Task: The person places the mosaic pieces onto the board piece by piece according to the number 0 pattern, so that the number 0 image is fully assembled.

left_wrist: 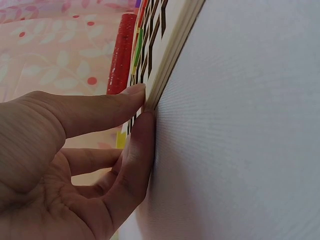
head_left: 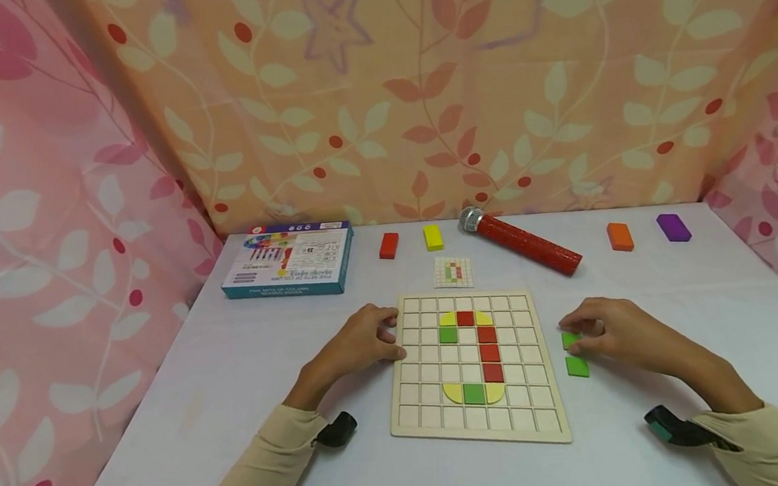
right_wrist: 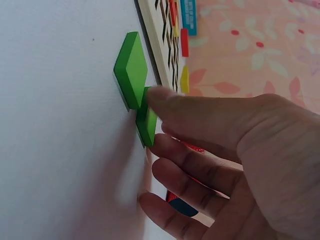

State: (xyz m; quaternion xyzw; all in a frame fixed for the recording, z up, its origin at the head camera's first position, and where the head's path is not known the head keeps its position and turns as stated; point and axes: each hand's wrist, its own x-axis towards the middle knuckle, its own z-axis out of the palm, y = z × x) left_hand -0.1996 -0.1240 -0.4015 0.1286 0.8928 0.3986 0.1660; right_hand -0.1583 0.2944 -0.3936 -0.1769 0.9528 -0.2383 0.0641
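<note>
— Two beige sleeves come in at the bottom, each wrist wearing a small dark camera. What are the hands doing?

— On the white cloth-covered table (head_left: 248,379), the left hand (head_left: 353,348) rests against the left edge of a pale wooden grid board (head_left: 551,423), thumb and forefinger tips pressed to its rim, probably to keep it from sliding. It grips nothing.

— And the other one?

— The right hand (head_left: 612,331) has fingers curled round a flat green square tile (head_left: 569,340) just beside the board's right edge, thumb on its face. A second green square tile (head_left: 576,366) lies touching or nearly touching it (the wrist view shows them corner to corner).

— What is on the board?

— Red, green and yellow pieces sit in the grid cells, forming a curved figure that seems to follow the small pattern card (head_left: 452,272) lying just beyond.

— Anything further back?

— A red glittery microphone (head_left: 521,241), a blue-edged crayon box (head_left: 289,260), and loose red (head_left: 388,245), yellow (head_left: 433,237), orange (head_left: 619,237) and purple (head_left: 673,227) blocks, well apart near floral curtains.
</note>
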